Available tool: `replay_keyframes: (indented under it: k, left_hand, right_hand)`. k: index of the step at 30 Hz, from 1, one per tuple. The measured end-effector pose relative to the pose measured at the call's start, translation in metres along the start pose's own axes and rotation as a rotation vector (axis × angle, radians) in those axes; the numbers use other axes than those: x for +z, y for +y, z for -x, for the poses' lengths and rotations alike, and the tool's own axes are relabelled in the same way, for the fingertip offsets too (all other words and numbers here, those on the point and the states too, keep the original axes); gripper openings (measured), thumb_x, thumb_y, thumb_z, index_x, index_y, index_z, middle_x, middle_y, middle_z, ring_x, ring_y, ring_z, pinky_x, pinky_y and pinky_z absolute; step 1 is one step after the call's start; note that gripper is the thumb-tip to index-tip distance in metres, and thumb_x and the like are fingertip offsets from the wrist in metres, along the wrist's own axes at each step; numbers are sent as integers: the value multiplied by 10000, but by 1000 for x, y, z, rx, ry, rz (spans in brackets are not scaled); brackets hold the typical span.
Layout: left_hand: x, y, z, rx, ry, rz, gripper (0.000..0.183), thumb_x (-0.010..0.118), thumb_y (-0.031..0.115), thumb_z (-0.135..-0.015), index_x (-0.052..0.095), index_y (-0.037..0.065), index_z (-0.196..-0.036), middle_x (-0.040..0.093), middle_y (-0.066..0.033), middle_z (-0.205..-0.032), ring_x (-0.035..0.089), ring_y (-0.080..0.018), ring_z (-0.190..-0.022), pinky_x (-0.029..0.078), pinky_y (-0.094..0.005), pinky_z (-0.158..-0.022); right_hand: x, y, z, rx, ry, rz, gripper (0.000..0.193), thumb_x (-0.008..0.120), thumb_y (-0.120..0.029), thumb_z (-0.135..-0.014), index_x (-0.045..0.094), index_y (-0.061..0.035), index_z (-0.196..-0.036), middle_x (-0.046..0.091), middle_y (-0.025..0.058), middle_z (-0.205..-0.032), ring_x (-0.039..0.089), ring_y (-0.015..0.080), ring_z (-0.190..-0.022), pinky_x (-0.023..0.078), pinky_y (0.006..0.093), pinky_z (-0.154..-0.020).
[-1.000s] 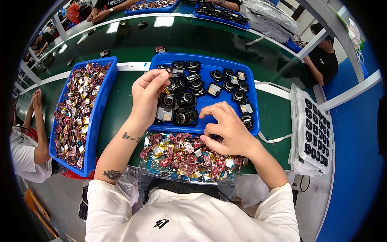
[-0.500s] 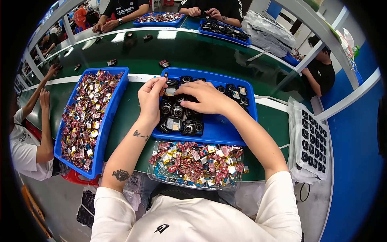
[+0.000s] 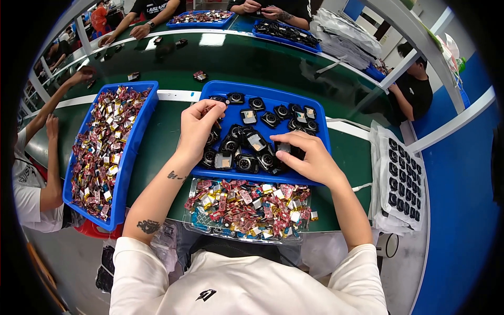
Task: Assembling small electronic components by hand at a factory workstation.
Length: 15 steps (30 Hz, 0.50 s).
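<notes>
Here, head view only: left hand (image 3: 197,128) raised over the left part of the blue tray (image 3: 320,134), fingers curled together, tips pinched near something small and dark at the tray's far-left corner; whether actually gripped, cannot tell. Right hand (image 3: 310,157) low over the tray's near-right part, palm down, fingers bent, thumb and forefinger closed on a small black module (image 3: 283,148) with a pale face. Inside the tray, a loose heap of small black camera-like parts (image 3: 262,118), some lens up, some showing a grey square face, crowded toward the near edge between the two hands. Just in front of the tray, touching its near rim, a clear shallow tray (image 3: 195,223) full of small red, gold and silver pieces (image 3: 247,205). Off to the left, well apart, a long blue bin (image 3: 137,137) holding more of the same shiny pieces. At right, beside the green table (image 3: 168,131), a white sheet with rows of black parts (image 3: 401,178). Along the far side and left edge, other people's arms at other blue trays.
</notes>
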<state>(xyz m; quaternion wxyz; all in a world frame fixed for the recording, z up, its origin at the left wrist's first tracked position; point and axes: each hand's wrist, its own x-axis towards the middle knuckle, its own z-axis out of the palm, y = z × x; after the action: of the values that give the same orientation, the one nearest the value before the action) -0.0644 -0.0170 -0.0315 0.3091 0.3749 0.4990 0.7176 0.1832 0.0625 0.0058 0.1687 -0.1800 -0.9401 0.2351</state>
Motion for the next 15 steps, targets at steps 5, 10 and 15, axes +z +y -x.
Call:
replay_keyframes:
  k: [5,10,15]
  left_hand:
    - [24,12,27,161,-275,-121,69,674,68,-813,672,0,-803,632,-42,-955,504,-33,-733,381,-184,-633]
    - [33,13,54,250,-404,-317,44,710,69,-726,684,41,-748,651,-96,-1090,534,-200,-1025,407,-336,-852]
    - [39,13,62,279,-399,-369,39,709,77,-711,680,52,-715,655,-95,-1123,536,-229,-1037,384,-364,-914]
  right_hand:
    - [11,-7,14,267,292,-711,387,648,-64,-857,561,-29,-1233,660,100,-1020,622,108,-867,493,224,-692]
    - [31,-18,18,284,378,-1064,395,640,17,-838,489,-4,-1202,637,103,-1019,628,114,-881,546,211,-618]
    - [49,-20,21,195,468,-1021,237,644,55,-825,474,-20,-972,632,81,-944,622,85,-873,519,196,-718]
